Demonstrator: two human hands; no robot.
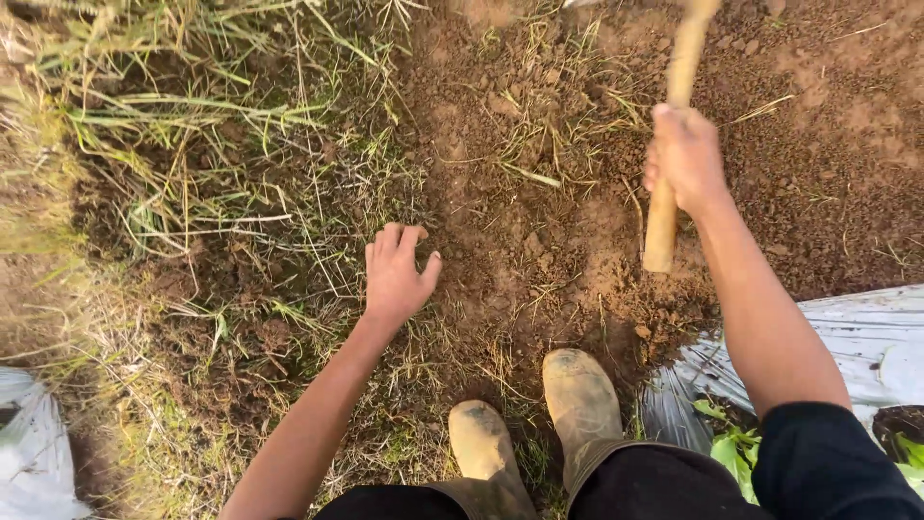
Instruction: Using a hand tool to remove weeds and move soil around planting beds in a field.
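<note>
My right hand [685, 159] grips a pale wooden tool handle [674, 106] that runs from the top edge down to its butt end near the soil; the tool's head is out of view above. My left hand [397, 274] reaches down with fingers spread over loose brown soil [539, 241] at the edge of cut grass, holding nothing. My two muddy boots [539, 424] stand on the ground just below the hands.
Dry and green grass [192, 164] lies flattened over the left half. Tilled brown earth fills the upper right. Silver plastic sheeting [866, 337] with green leaves [736, 448] lies at lower right. Another pale sheet [29, 443] shows at lower left.
</note>
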